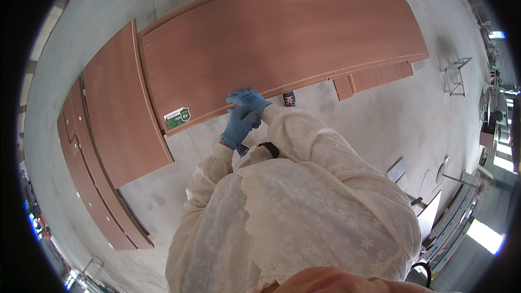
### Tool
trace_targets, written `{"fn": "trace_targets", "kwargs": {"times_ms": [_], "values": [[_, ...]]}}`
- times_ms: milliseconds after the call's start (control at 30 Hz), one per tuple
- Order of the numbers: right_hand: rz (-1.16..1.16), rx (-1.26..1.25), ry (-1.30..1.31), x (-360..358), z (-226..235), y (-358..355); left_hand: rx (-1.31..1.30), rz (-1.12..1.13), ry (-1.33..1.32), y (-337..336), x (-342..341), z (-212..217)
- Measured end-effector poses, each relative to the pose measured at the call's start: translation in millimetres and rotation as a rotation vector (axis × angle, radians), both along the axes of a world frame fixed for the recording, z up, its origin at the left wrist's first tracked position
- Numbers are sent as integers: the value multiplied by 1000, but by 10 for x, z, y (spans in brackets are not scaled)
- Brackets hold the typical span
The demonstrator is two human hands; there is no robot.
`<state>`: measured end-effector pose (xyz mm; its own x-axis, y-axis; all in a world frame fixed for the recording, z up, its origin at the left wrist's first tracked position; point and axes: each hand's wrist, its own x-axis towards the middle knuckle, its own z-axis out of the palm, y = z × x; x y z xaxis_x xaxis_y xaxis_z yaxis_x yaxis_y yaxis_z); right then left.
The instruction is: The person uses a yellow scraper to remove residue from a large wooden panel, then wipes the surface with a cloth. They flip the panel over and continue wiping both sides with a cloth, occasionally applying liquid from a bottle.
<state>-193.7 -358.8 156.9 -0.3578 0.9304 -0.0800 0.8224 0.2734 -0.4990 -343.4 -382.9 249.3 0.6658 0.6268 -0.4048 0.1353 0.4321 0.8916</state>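
Observation:
Both my hands wear blue gloves and are close together at the near edge of a large reddish-brown panel (282,32). My right hand (248,98) reaches left over that edge with its fingers stretched out. Just below it, my left hand (239,126) has its fingers curled, touching or nearly touching the right hand. What lies inside the left fingers, if anything, is hidden. A green and white label (177,118) sits on the panel's near left corner, left of my hands.
Another brown panel (119,108) lies to the left, with narrower boards (89,173) beyond it. Smaller brown pieces (374,80) show under the large panel's right side. A dark shoe (289,99) is by the edge. A metal stand (456,77) is on the grey floor (347,125) at right.

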Motion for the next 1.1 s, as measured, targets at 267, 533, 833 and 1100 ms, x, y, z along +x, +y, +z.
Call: {"fn": "trace_targets", "kwargs": {"times_ms": [267,533,833,1100], "values": [[-234,-151,-64,1886,-271,855,-743,901,128,128,1032,-1377],[-196,192,-236,3550,-1009,1590,-1172,1313,235,17,1024,-2298],[-222,284,-205,3482,-1235,1512,-970,1535,-123,103,1337,-2401],[-206,216,-237,3479,-1290,1526,-1010,1517,-144,113,1396,-2303]]}}
